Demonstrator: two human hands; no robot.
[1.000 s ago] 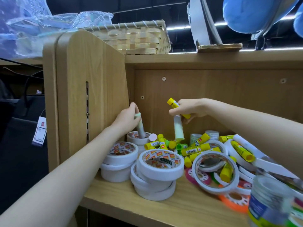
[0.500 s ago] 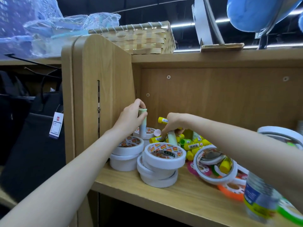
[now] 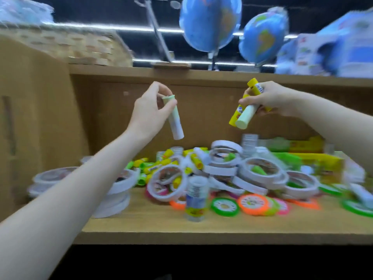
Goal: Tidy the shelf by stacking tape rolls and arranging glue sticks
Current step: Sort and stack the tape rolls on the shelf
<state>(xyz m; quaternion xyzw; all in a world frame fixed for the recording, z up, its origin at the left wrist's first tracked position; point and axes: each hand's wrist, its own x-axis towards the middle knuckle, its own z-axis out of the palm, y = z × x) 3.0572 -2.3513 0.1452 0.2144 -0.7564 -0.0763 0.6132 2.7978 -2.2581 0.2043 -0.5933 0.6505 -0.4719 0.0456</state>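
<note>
My left hand (image 3: 150, 112) pinches a pale green glue stick (image 3: 175, 120) by its top end, hanging high above the shelf. My right hand (image 3: 268, 99) grips several glue sticks in a bundle: a pale green one (image 3: 245, 116) and yellow ones (image 3: 254, 85). Both hands are raised well over the pile. Below lies a heap of white tape rolls (image 3: 260, 170) mixed with small yellow and green glue sticks (image 3: 151, 166). Stacked white tape rolls (image 3: 119, 190) stand at the left, partly behind my left forearm. The frame is motion-blurred.
A clear glue stick (image 3: 196, 198) stands upright near the wooden shelf's front edge (image 3: 201, 231). Flat orange, green and pink tape discs (image 3: 252, 204) lie beside it. Yellow-green boxes (image 3: 314, 158) sit at the back right. A wooden side panel (image 3: 36, 128) closes the left. Globes (image 3: 210, 23) and a basket (image 3: 80, 45) are on top.
Both hands have lifted from the pile up into the air with their glue sticks. The view has swung to the right, showing more of the shelf's right side.
</note>
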